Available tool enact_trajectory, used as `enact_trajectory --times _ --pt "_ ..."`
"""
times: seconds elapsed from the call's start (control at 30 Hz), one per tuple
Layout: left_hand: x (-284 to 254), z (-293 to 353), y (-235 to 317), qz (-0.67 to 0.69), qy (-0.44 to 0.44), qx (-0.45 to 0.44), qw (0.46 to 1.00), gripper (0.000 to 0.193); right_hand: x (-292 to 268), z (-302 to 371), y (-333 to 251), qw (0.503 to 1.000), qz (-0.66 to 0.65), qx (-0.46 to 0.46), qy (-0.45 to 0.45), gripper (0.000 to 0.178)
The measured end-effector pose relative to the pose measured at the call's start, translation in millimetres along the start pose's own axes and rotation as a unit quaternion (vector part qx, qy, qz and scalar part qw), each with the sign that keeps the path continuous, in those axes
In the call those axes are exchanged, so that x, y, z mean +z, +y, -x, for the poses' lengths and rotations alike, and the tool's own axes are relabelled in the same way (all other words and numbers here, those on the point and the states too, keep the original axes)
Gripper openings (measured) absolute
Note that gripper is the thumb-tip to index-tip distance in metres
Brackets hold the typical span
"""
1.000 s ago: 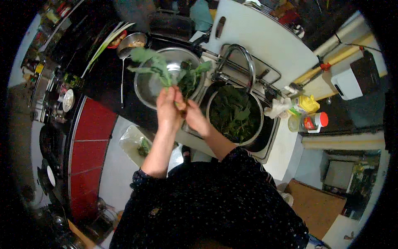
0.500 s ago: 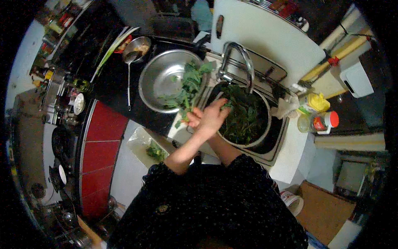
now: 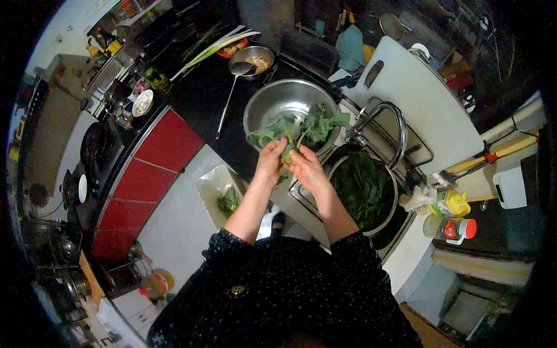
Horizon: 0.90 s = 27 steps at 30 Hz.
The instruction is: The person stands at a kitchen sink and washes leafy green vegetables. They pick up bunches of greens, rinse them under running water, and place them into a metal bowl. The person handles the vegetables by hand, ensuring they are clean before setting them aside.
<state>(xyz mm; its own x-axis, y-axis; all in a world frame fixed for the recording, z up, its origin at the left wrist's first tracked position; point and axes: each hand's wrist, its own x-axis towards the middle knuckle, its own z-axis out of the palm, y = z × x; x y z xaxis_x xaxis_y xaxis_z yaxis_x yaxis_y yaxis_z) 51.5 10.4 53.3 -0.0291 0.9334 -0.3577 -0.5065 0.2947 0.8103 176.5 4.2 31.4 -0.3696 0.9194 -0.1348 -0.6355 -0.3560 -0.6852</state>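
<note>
Over the near rim of a wide steel bowl (image 3: 255, 119), my two hands meet on the stalks of some leafy greens (image 3: 317, 123). My left hand (image 3: 270, 164) pinches a stalk from the left, its thumb and fingertips pressed together. Close beside it, my right hand (image 3: 307, 169) grips the stalk ends, fingers curled. Leaves spread forward from both hands above the bowl. To the right, more dark greens (image 3: 361, 188) fill a round pot (image 3: 397, 200) standing in the sink. The fingertips partly hide the stalks.
A chrome faucet (image 3: 400, 124) arches over the pot. A lined bin (image 3: 203, 188) with green scraps stands below at left. A ladle (image 3: 228, 104), a small metal bowl (image 3: 267, 55) and scallions (image 3: 217, 43) lie beyond. A white cutting board (image 3: 418, 98) leans behind the sink.
My arms were crossed, with the left hand at the pot's edge; now they are uncrossed and both hands are on the greens. The view has turned, and things sit further right.
</note>
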Motion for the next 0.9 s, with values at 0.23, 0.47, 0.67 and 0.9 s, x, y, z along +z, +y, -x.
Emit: enact_trajectory --times 0.23,0.47,0.67,0.9 --pt "-4 -2 7 0.113 0.012 0.062 0.992 0.017 15 -4 -4 0.993 0.106 -0.018 0.050 0.019" --pt "19 -10 29 0.159 -0.048 0.103 0.981 0.023 28 -3 -9 0.985 0.124 0.031 0.115 0.018" --pt "36 -19 24 0.240 0.040 0.105 0.964 0.026 40 -12 -6 0.968 0.116 -0.053 0.214 0.015" --pt "49 -28 38 0.367 0.000 0.104 0.925 0.031 55 -31 -18 0.962 -0.008 -0.114 0.249 0.015"
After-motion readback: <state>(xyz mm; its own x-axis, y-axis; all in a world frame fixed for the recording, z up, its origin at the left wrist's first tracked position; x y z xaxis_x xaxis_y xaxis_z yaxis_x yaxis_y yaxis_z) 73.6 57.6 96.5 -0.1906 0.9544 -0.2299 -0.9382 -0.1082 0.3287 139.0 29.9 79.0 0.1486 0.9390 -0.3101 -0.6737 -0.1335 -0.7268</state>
